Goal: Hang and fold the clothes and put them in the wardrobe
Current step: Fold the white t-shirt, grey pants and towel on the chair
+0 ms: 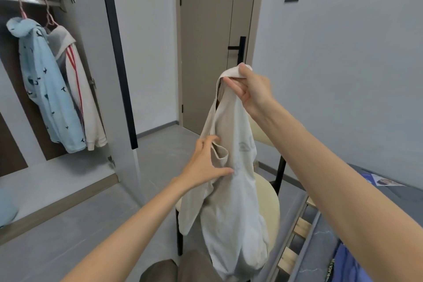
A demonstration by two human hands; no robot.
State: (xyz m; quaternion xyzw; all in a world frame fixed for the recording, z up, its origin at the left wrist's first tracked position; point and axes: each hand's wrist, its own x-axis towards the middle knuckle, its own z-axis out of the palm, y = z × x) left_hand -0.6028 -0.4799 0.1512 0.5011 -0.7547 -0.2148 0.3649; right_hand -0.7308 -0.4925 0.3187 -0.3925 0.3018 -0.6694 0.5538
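Grey bedroom, open wardrobe [13, 71] at left — right hand [254, 91] pinches top of cream cotton hooded top [231, 201], left hand [206, 162] spread wide, touching its side.

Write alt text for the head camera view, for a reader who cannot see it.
The right hand holds a cream top up by its upper edge while the left hand touches a fold on its side, above a cream chair. At left, an open wardrobe holds a light blue hoodie and a white red-striped jacket on hangers.
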